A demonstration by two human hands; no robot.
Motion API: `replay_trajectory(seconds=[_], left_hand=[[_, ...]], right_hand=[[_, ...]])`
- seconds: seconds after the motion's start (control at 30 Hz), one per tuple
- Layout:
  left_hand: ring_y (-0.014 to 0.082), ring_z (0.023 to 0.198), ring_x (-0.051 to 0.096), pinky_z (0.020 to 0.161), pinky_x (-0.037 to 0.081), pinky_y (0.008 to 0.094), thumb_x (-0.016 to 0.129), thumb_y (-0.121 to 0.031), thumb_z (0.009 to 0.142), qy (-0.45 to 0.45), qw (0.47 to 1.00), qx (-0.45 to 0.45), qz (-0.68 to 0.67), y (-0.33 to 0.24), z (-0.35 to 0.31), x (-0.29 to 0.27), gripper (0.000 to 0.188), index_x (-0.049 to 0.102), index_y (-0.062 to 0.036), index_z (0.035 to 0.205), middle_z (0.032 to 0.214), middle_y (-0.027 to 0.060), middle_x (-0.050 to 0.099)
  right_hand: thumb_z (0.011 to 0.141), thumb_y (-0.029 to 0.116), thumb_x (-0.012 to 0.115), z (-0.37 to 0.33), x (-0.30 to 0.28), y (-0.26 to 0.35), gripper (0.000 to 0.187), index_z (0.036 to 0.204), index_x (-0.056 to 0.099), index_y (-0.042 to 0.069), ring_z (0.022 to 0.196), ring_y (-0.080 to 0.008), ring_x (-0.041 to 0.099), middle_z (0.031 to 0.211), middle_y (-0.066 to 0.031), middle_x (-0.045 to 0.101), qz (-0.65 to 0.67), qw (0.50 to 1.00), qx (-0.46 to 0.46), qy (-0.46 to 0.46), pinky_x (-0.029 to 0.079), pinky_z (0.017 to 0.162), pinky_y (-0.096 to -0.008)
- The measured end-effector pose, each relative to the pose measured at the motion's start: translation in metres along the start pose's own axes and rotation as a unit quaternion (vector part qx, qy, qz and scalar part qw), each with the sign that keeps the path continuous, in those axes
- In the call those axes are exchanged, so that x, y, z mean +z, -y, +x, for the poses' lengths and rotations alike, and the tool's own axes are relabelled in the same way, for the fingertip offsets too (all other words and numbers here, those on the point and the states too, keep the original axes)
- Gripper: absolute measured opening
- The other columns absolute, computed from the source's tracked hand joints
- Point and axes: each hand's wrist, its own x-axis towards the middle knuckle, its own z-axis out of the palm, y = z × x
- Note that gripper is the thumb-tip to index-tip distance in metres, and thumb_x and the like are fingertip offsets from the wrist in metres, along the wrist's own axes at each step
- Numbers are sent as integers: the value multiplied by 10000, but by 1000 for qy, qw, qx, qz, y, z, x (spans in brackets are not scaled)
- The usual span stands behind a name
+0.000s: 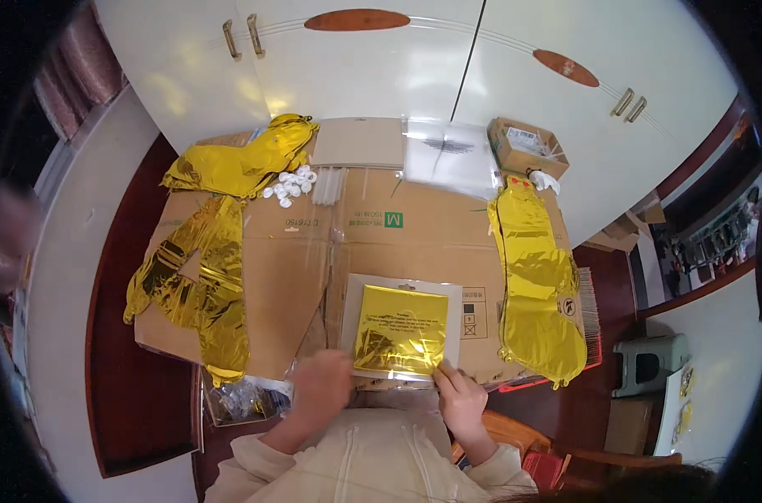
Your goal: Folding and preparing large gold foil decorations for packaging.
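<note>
A flat clear packet with a white backing card [455, 306] lies at the near middle of the cardboard surface. Inside it is a folded gold foil balloon [402, 331] with small dark print. My right hand [462, 401] pinches the packet's lower right corner between thumb and fingers. To the left of the packet's lower edge, my left hand [322, 387] is smeared by motion, its fingers unclear. Flat gold foil balloons lie at the left [217, 289], the far left [242, 163] and the right [538, 281].
Flattened cardboard [423, 222] covers the work surface. Along its far side are small white rolls [290, 186], translucent straws [329, 186], grey-beige cards [358, 142], clear bags [460, 168] and a small carton [527, 155]. White cabinets [381, 67] stand behind; a grey stool [649, 365] stands right.
</note>
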Motion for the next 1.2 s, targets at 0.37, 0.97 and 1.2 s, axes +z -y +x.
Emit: replay_trajectory(seconds=[0.37,0.97,1.2], left_hand=[[301,1317,436,1060,359,445,677,-386,810,188,982,30,13,-18,-9,-17,661,491,0,1314,1401,184,465],[347,838,604,707,511,458,644,-118,710,121,976,-144,-110,15,69,9,330,519,-62,1011,945,160,530],[410,781,613,661,533,494,624,-145,753,155,970,-177,-61,9,76,13,377,471,-58,1086,997,194,503]], right_hand=[[681,33,633,-19,-2,-14,285,945,720,94,607,-169,645,1055,-46,699,-8,1000,11,-21,516,534,-293],[754,151,648,76,38,14,385,1131,684,218,581,-152,653,1204,-23,651,3,990,-126,63,534,511,-295],[754,146,637,75,41,11,382,1126,687,216,581,-143,655,1197,-22,655,18,990,-121,70,533,505,-295]])
